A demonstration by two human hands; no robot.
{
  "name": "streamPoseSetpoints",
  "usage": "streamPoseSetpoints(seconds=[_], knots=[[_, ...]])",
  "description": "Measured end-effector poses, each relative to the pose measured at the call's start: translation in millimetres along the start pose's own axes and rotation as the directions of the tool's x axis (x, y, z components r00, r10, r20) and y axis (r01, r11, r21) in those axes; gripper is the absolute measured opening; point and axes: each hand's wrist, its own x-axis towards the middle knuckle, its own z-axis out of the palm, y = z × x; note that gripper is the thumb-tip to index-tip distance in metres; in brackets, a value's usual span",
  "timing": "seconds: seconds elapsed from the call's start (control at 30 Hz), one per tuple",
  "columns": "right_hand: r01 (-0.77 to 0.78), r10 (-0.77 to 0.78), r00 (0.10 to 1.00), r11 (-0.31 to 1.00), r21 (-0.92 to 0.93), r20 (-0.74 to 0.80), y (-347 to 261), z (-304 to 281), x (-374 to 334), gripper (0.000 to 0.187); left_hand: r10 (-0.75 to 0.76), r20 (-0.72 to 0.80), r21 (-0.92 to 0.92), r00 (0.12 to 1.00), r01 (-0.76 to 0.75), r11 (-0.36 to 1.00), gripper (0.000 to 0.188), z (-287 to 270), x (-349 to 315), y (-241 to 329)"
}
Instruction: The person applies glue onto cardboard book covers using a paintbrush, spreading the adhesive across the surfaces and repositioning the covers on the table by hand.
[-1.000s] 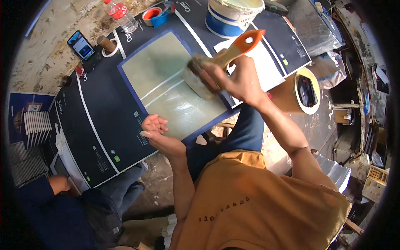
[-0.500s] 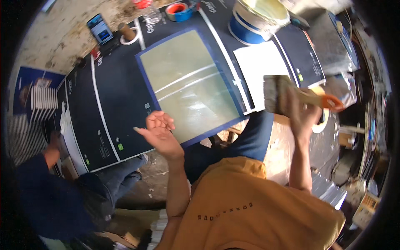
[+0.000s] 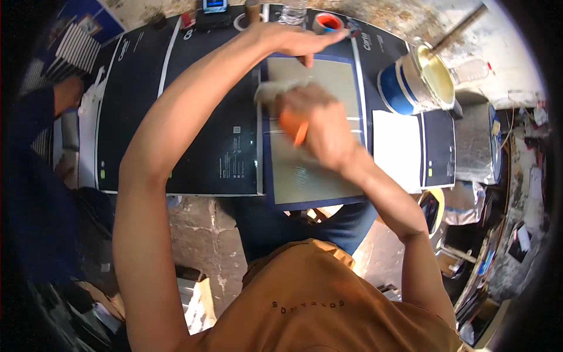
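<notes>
A beige sheet with a dark blue border [image 3: 316,185] lies on the black printed table covering in front of me. My right hand [image 3: 328,126] is closed round a wide paintbrush [image 3: 293,125] with an orange handle end. Motion smears the brush head, which is over the sheet's left edge; whether it touches cannot be told. My left hand [image 3: 296,44] reaches across to the sheet's far edge. Its fingers are stretched out flat and hold nothing I can see, with the thumb pointing down toward the sheet.
A blue and white bucket [image 3: 404,88] with a stick in it stands at the back right, behind white paper [image 3: 397,144]. Along the back are a phone [image 3: 215,6], a clear bottle [image 3: 292,12] and a red-centred tape roll [image 3: 327,23]. Another person's arm [image 3: 67,94] is at the left.
My right hand has brought the brush left, from beside the white paper to over the beige sheet. My left hand has moved from the near side to the sheet's far edge. The view has shifted.
</notes>
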Motion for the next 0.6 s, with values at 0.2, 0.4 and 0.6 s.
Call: streamPoseSetpoints(seconds=[0.2, 0.4, 0.6], knots=[[0.046, -0.040, 0.993, 0.998, 0.050, -0.107, -10, -3, 29, 0.025, -0.013, 0.127, -0.023, 0.992, 0.016, 1.000, 0.107, 0, 21, -14], [0.156, -0.173, 0.984, 0.955, 0.252, 0.048, -43, 29, 17, 0.027, -0.017, 0.138, -0.059, 0.990, 0.026, 0.998, 0.099, 7, 49, -31], [0.033, -0.027, 0.997, 0.996, 0.077, -0.078, 13, 18, 24, 0.027, -0.031, 0.170, 0.019, 0.985, 0.029, 0.999, 0.107, -3, 35, -5]])
